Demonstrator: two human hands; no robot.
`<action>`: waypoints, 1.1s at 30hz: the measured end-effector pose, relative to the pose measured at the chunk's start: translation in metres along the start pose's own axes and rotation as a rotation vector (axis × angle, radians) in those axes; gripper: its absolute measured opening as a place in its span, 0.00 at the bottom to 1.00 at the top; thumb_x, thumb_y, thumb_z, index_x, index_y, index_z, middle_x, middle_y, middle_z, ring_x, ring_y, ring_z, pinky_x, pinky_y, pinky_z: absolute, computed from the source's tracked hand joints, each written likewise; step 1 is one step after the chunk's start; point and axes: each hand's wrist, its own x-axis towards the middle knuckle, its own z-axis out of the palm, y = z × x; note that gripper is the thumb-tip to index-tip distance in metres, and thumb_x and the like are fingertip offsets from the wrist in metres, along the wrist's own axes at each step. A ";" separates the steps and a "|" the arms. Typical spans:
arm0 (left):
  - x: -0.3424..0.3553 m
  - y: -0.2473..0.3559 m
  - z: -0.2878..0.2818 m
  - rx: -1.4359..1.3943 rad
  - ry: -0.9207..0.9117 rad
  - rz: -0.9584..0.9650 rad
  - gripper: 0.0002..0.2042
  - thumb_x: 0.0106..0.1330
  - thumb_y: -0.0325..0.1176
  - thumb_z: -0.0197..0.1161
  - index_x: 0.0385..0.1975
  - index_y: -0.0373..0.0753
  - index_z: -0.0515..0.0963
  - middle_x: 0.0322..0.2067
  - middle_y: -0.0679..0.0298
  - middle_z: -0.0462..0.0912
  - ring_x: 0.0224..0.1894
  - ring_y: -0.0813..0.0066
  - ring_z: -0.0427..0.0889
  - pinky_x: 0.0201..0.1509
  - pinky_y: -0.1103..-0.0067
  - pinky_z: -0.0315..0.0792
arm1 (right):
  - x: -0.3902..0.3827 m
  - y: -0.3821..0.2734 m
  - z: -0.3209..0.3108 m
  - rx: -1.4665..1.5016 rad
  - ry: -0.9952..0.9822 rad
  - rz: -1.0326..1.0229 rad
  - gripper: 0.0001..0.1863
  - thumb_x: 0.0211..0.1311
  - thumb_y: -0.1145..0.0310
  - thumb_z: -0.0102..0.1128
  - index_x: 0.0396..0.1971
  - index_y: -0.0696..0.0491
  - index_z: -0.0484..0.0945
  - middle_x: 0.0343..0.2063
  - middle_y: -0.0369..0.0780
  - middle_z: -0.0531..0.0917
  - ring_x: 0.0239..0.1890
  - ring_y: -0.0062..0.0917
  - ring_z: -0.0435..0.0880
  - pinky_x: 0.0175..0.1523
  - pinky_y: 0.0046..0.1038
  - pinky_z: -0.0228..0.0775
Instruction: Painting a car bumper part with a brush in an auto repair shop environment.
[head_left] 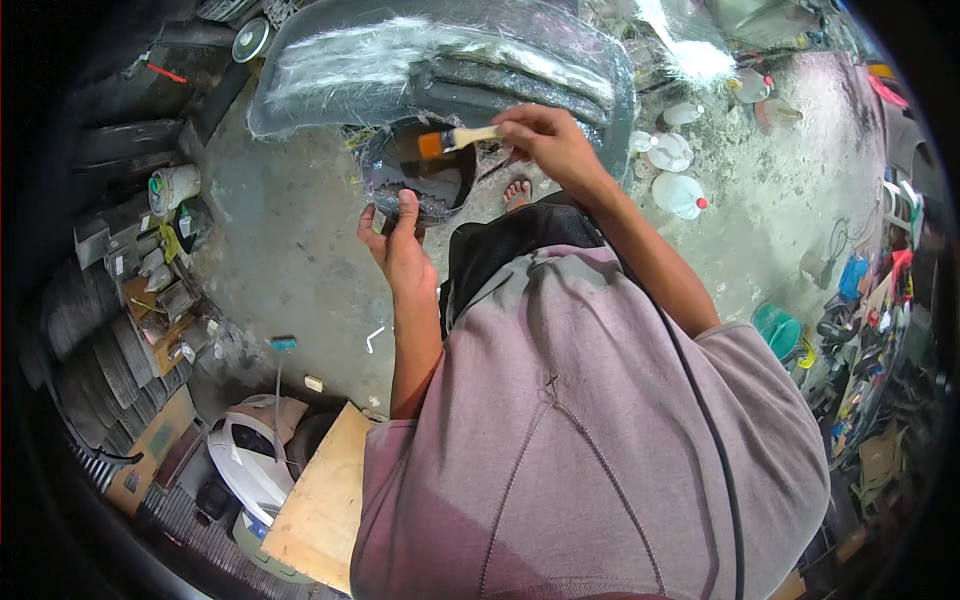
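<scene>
My right hand (540, 140) grips the pale handle of a paintbrush (440, 143), its orange-brown bristles over a dark, rough-rimmed container (420, 205). With fingers curled at the container's lower left edge, my left hand (402, 245) holds it, thumb up against the side. Just beyond, a large curved dark panel (520, 85) carries streaks of whitish loose fibres (350, 65). Whether the container touches that panel is unclear. One sandalled foot (517, 195) shows below the brush.
Several plastic jugs (680, 195) stand on the concrete floor to the right, near white fibre strands (700, 60) and a green bucket (775, 330). Leftward are clutter, a white pail (173, 188), stacked dark panels (105, 370), a long-handled tool (283, 343) and a plywood board (315, 500).
</scene>
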 end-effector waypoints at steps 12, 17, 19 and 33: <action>-0.002 0.005 0.005 -0.010 0.022 0.004 0.38 0.58 0.30 0.73 0.62 0.39 0.53 0.52 0.52 0.71 0.52 0.65 0.73 0.53 0.71 0.72 | 0.011 0.067 -0.087 -0.227 0.742 -0.253 0.11 0.66 0.67 0.61 0.43 0.57 0.83 0.27 0.33 0.84 0.29 0.12 0.78 0.34 0.18 0.70; -0.001 0.006 0.004 0.006 0.035 -0.003 0.38 0.58 0.29 0.73 0.62 0.39 0.53 0.52 0.52 0.71 0.52 0.65 0.73 0.53 0.71 0.72 | 0.004 0.064 -0.079 -0.189 0.768 -0.250 0.11 0.66 0.67 0.62 0.42 0.57 0.83 0.27 0.34 0.85 0.29 0.12 0.79 0.35 0.17 0.71; -0.001 0.007 0.004 0.002 0.024 -0.003 0.38 0.58 0.30 0.73 0.62 0.40 0.52 0.52 0.52 0.71 0.52 0.65 0.73 0.53 0.71 0.72 | -0.002 0.060 -0.079 0.034 0.748 -0.297 0.09 0.64 0.68 0.62 0.40 0.56 0.84 0.25 0.34 0.85 0.25 0.13 0.78 0.31 0.16 0.69; -0.002 0.009 0.008 0.037 0.018 0.005 0.39 0.56 0.32 0.75 0.62 0.40 0.53 0.52 0.55 0.72 0.50 0.67 0.74 0.50 0.70 0.71 | -0.023 0.003 0.025 -0.601 0.049 -0.540 0.09 0.61 0.73 0.59 0.41 0.50 0.82 0.30 0.41 0.83 0.30 0.34 0.82 0.35 0.31 0.74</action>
